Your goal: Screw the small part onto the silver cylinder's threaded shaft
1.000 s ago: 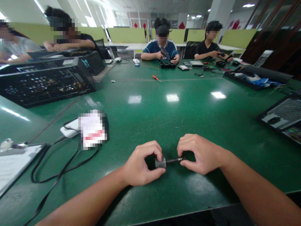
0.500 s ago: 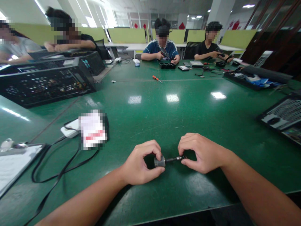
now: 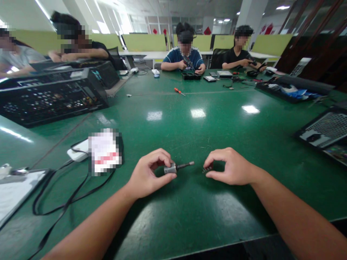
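Observation:
My left hand (image 3: 148, 177) pinches a short grey metal cylinder (image 3: 170, 168) between thumb and fingers. From the cylinder's right end a thin dark shaft (image 3: 185, 165) sticks out, tipped with lighter metal. A small dark coil, like a spring (image 3: 206, 169), sits between the thumb and fingertips of my right hand (image 3: 231, 168), partly hidden by them. A short gap separates shaft tip and spring. Both hands are just above the green table (image 3: 173, 133).
At left lie a lanyard (image 3: 69, 204) with a pale badge (image 3: 105, 151), a white device (image 3: 78, 151) and a clipboard (image 3: 25, 191). Open computer cases (image 3: 51, 97) stand left and right. An orange screwdriver (image 3: 178, 91) lies farther off. Several people sit across the table.
The spring has come off the shaft's tip and is now apart from it in my right hand. My left hand has moved left and away from me with the cylinder.

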Motion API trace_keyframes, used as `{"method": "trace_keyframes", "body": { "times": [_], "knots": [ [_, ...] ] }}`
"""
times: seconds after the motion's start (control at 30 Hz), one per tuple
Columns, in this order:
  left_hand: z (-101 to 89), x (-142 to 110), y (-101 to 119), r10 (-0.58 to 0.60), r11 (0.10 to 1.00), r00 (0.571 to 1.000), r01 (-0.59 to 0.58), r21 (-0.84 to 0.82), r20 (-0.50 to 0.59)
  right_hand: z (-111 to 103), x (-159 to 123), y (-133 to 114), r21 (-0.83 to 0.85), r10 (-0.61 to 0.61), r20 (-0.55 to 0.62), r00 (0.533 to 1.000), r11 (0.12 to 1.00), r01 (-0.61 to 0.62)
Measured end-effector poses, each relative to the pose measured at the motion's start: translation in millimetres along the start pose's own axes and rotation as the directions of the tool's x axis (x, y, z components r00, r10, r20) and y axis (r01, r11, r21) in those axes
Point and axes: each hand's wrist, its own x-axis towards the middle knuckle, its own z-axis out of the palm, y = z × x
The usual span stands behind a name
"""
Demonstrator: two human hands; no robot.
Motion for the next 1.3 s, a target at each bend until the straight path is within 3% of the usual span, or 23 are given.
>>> {"method": "trace_keyframes", "body": {
  "times": [0.07, 0.1, 0.13, 0.2, 0.37, 0.47, 0.6, 0.73, 0.9, 1.3],
  "knots": [
    [-10.1, 16, -15, -0.114, 0.992, 0.989, 0.108, -0.061, -0.095, 5, 12, 23, 0.23, 0.158, -0.172, 0.972, 0.966, -0.117],
    [-15.1, 27, -26, -0.187, 0.978, 0.973, 0.171, -0.121, -0.138, 6, 21, 38, 0.351, 0.261, -0.251, 0.932, 0.922, -0.164],
    [-19.8, 41, -37, -0.266, 0.952, 0.946, 0.228, -0.202, -0.184, 7, 32, 53, 0.463, 0.371, -0.32, 0.872, 0.864, -0.198],
    [-27.1, 73, -62, -0.419, 0.877, 0.854, 0.293, -0.381, -0.308, 5, 56, 82, 0.508, 0.44, -0.414, 0.797, 0.838, -0.199],
    [-26.6, 153, -116, -0.436, 0.883, 0.746, 0.247, -0.399, -0.503, -12, 121, 134, 0.55, 0.505, -0.585, 0.635, 0.822, -0.147],
    [-19.6, 176, -136, -0.413, 0.898, 0.734, 0.232, -0.374, -0.539, -13, 150, 148, 0.566, 0.518, -0.619, 0.59, 0.815, -0.122],
    [-15.6, 181, -143, -0.385, 0.907, 0.798, 0.234, -0.351, -0.464, -3, 167, 155, 0.586, 0.52, -0.557, 0.648, 0.799, -0.137],
    [-14.2, 178, -140, -0.338, 0.918, 0.854, 0.207, -0.338, -0.396, 1, 168, 153, 0.577, 0.488, -0.481, 0.728, 0.802, -0.156],
    [-10.2, 179, -137, -0.304, 0.924, 0.911, 0.211, -0.318, -0.279, 2, 168, 148, 0.547, 0.439, -0.441, 0.783, 0.823, -0.154],
    [-12.5, 180, -143, -0.257, 0.929, 0.932, 0.166, -0.329, -0.256, -1, 165, 155, 0.491, 0.399, -0.439, 0.805, 0.857, -0.157]
  ]
}}
